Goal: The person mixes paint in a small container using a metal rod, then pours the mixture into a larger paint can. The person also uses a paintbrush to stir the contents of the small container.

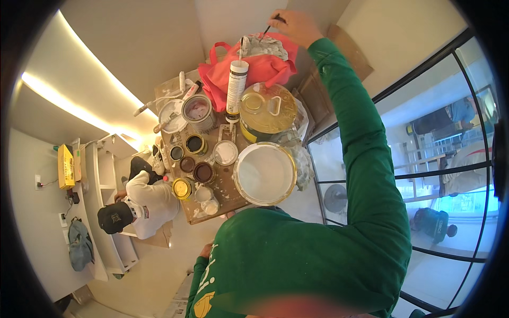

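Note:
My right arm in a green sleeve stretches to the far side of the table. My right hand [298, 29] is closed on the dark handle of a thin tool [270, 26]. The tool's tip dips toward a lumpy grey-white mass [260, 49] in an open red bag [214, 79]; its exact kind is not clear. A sealant cartridge [237, 87] stands upright by the bag. Nearer are a lidded paint can [268, 108] and an open bucket of white paint [265, 174]. My left hand [205, 250] hangs low beside my body, its fingers mostly hidden.
Several small open cans, such as a yellow one [182, 188] and a pinkish one [198, 112], crowd the wooden tabletop [228, 193]. A person [151, 204] in a white top and dark cap crouches left, by white shelves [106, 185]. Black-framed glass [440, 172] stands right.

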